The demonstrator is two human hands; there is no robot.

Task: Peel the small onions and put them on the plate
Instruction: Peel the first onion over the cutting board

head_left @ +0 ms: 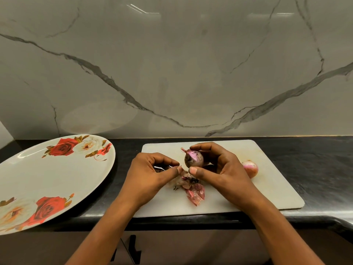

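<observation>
My right hand (225, 169) grips a small dark-skinned onion (193, 159) between forefinger and thumb, just above the white cutting board (267, 188). A strip of skin is off, showing pink flesh near its top. My left hand (150, 175) sits close to its left with fingers curled, thumb and forefinger pinching what looks like a dark scrap of onion skin (161, 168), mostly hidden. A second onion (250, 168), pale pink, lies on the board behind my right hand. The rose-patterned plate (53, 178) stands at the left with no onions on it.
Loose onion skins (192, 188) are heaped on the board below my hands. The board lies on a black counter (315, 169) against a marble wall. The plate overhangs the counter's front edge at the left.
</observation>
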